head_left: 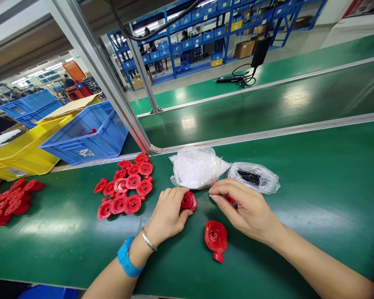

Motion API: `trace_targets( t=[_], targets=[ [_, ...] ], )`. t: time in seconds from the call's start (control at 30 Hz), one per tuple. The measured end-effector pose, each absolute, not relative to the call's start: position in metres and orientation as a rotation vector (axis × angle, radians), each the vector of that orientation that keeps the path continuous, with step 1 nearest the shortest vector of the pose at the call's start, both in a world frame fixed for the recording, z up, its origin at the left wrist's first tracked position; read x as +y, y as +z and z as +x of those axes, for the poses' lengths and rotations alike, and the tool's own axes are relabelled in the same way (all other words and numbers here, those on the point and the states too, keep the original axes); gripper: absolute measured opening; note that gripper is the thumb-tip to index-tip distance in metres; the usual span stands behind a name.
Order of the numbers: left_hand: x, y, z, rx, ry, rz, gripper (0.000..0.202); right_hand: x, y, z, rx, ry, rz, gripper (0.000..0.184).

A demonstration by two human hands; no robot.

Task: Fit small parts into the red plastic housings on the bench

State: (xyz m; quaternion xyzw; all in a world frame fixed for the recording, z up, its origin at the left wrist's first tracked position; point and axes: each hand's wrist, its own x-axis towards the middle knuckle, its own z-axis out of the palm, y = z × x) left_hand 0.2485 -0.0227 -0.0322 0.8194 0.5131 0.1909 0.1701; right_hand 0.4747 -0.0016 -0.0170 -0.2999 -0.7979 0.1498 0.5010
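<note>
My left hand [171,209] is closed around a round red plastic housing [188,202] on the green bench. My right hand [241,203] pinches a tiny pale piece between thumb and forefinger, just right of that housing; its exact kind is too small to make out. More red plastic shows partly hidden behind my right fingers. Nearer to me lies another red housing [216,236], face up with its stub towards me. Behind my hands rest a clear bag of small white parts [195,166] and an open clear bag [268,178] with small black parts.
Several red housings [132,181] lie grouped left of my hands, with another cluster [12,201] at far left. A blue bin [84,143] and a yellow bin [25,149] stand behind them. A metal frame post [112,83] rises at the bench's back edge, before a green conveyor [237,112].
</note>
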Motion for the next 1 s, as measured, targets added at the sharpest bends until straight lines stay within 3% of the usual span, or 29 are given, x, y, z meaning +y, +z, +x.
trace_targets(
  t=[0.13,0.33,1.0],
  targets=[
    [-0.024,-0.03,0.251,1.343,0.803,1.895,0.05,-0.005,-0.02,0.472,-1.885,0.335,-0.708,0.013],
    [-0.035,-0.015,0.264,0.831,1.04,0.916,0.038,-0.015,-0.023,0.463,-1.883,0.252,-0.743,0.013],
    [-0.047,-0.018,0.271,0.823,1.005,1.062,0.041,-0.019,-0.022,0.463,-1.939,0.26,-0.666,0.014]
  ],
)
